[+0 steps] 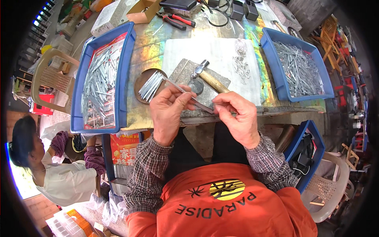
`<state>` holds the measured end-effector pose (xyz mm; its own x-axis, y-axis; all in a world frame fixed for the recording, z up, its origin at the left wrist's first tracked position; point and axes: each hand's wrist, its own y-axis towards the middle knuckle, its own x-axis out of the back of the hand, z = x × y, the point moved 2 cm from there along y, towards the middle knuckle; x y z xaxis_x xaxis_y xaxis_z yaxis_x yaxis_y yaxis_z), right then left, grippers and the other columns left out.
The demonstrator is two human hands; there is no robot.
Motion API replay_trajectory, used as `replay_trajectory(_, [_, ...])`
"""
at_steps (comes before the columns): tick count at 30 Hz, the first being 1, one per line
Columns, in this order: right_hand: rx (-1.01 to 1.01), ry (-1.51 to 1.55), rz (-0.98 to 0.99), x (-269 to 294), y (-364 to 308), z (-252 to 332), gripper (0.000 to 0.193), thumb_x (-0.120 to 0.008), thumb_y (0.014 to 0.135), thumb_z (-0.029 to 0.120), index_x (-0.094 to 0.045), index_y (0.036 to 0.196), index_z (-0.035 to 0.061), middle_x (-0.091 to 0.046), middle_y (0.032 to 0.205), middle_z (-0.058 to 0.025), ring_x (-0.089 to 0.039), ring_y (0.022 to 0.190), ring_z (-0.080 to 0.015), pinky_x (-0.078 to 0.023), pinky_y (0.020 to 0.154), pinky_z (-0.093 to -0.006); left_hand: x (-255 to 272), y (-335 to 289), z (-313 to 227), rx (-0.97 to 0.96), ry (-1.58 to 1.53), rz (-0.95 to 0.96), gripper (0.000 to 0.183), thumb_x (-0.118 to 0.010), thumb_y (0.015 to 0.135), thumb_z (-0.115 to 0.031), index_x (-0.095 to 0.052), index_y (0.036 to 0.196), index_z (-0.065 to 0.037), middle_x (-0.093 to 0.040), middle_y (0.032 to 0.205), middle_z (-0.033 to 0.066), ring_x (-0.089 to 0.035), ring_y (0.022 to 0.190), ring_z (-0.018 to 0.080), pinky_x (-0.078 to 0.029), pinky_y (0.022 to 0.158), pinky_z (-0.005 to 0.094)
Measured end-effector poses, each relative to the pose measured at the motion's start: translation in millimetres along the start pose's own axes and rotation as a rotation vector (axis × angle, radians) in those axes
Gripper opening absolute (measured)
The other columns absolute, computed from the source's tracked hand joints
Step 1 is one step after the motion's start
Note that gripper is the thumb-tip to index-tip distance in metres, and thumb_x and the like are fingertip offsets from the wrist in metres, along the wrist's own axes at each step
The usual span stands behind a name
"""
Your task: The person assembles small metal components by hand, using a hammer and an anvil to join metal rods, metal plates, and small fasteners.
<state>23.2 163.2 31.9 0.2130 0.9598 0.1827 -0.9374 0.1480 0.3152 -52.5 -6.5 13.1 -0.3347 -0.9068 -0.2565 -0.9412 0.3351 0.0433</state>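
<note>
Above the near table edge, my left hand (169, 110) is closed in a pinch around a thin grey metal rod (203, 107) that slants down to the right. My right hand (240, 118) has its thumb and fingers pinched at the rod's lower right end; any small part there is hidden. Just beyond my left hand, a round brown dish (139, 82) carries a bundle of slim metal rods (152, 86). A hammer (213, 81) with a wooden handle lies on a grey stone slab (179, 71), beside a round dark metal block (196, 87).
Blue trays of loose metal rods flank the work, one left (123, 91) and one right (290, 96). Small wire pieces (241, 59) lie on a white sheet (177, 45). Red-handled pliers (177, 20) lie at the back. Another person (65, 173) sits at the left.
</note>
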Motion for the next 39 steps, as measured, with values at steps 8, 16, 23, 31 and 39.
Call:
replay_trajectory(8, [0.044, -0.003, 0.024, -14.8, -5.2, -1.0, 0.020, -0.059, 0.081, -0.010, -0.059, 0.097, 0.0014, -0.062, 0.084, -0.0045, -0.060, 0.071, -0.0080, -0.048, 0.058, -0.0207, -11.6, -17.1, 12.2, 0.182, -0.454, -0.006, 0.016, -0.057, 0.092, -0.004, -0.057, 0.106, 0.003, -0.065, 0.093, 0.0160, -0.067, 0.076, 0.0201, -0.059, 0.064, 0.0313])
replay_trajectory(16, [0.051, -0.027, 0.026, -16.0, -6.3, -0.5, 0.021, -0.059, 0.080, -0.011, -0.058, 0.097, 0.0013, -0.061, 0.083, -0.0055, -0.061, 0.071, -0.0087, -0.049, 0.057, -0.0218, -14.0, -21.0, 13.3, 0.180, -0.483, -0.027, 0.015, -0.058, 0.092, -0.004, -0.058, 0.105, 0.002, -0.066, 0.092, 0.0156, -0.067, 0.076, 0.0197, -0.059, 0.063, 0.0308])
replay_trajectory(23, [0.055, -0.029, 0.023, -17.3, -7.2, -1.3, 0.021, -0.058, 0.080, -0.011, -0.058, 0.097, 0.0010, -0.061, 0.084, -0.0062, -0.062, 0.073, -0.0097, -0.050, 0.059, -0.0222, -14.9, -22.8, 12.8, 0.163, -0.502, -0.052, 0.014, -0.058, 0.092, -0.004, -0.058, 0.104, 0.002, -0.066, 0.091, 0.0150, -0.067, 0.076, 0.0195, -0.059, 0.060, 0.0295])
replay_trajectory(31, [0.070, -0.035, -0.006, -19.4, -9.3, -3.0, 0.021, -0.058, 0.079, -0.012, -0.058, 0.096, 0.0009, -0.061, 0.083, -0.0073, -0.063, 0.072, -0.0118, -0.050, 0.059, -0.0235, -15.0, -23.9, 15.4, 0.144, -0.487, -0.059, 0.014, -0.057, 0.092, -0.004, -0.056, 0.104, 0.002, -0.066, 0.091, 0.0149, -0.067, 0.076, 0.0194, -0.059, 0.062, 0.0308])
replay_trajectory(39, [0.197, -0.172, -0.054, -23.7, -9.9, -0.3, 0.019, -0.059, 0.078, -0.011, -0.058, 0.093, 0.0014, -0.060, 0.078, -0.0091, -0.063, 0.067, -0.0170, -0.049, 0.058, -0.0263, -21.8, -26.2, 14.8, -0.040, -0.288, -0.102, 0.014, -0.060, 0.090, -0.003, -0.057, 0.102, 0.004, -0.067, 0.089, 0.0142, -0.066, 0.074, 0.0167, -0.055, 0.067, 0.0265])
